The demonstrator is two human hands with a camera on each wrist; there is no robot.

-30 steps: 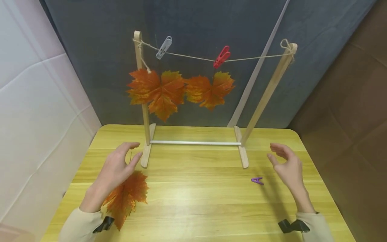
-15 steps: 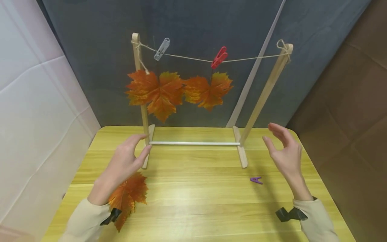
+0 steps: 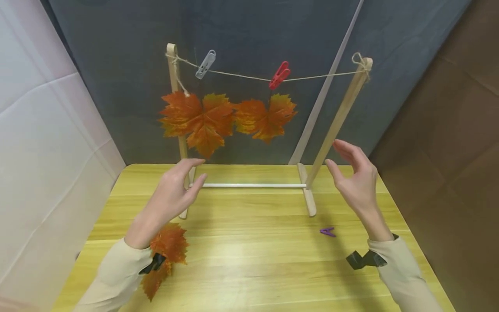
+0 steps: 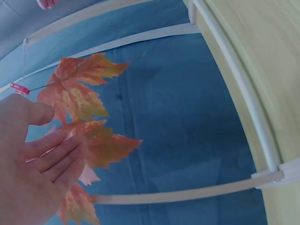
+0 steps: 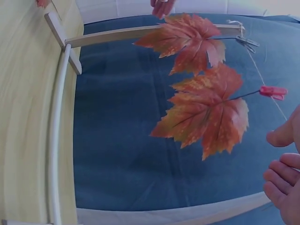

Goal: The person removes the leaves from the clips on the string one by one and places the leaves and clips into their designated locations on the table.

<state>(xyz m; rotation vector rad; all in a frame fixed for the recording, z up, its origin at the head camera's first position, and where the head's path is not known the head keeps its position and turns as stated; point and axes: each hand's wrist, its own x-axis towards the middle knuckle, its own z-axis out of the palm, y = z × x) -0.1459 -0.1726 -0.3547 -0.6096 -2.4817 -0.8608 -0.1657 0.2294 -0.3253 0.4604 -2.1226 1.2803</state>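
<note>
Two orange maple leaves hang from a string (image 3: 241,76) on a wooden stand. A grey clothespin (image 3: 205,64) is clipped above the left leaf (image 3: 199,121), and a red clothespin (image 3: 279,75) holds the stem of the right leaf (image 3: 266,118). My left hand (image 3: 169,190), fingers relaxed and holding nothing, is raised in front of the stand's left post. Near the right post, my right hand (image 3: 356,186) is also raised with nothing in it. Under my left forearm lies a third maple leaf (image 3: 171,242), partly hidden. A purple clothespin (image 3: 327,232) lies on the table.
The stand has a left post (image 3: 173,73), a right post (image 3: 341,117) and a white crossbar (image 3: 249,185) low between its feet. Its base rests near the back of the wooden table (image 3: 249,268). A dark cloth (image 3: 249,30) hangs behind.
Both hands have risen and moved forward toward the stand, the left also to the right and the right slightly left. The hanging leaves and the purple clothespin stay in place.
</note>
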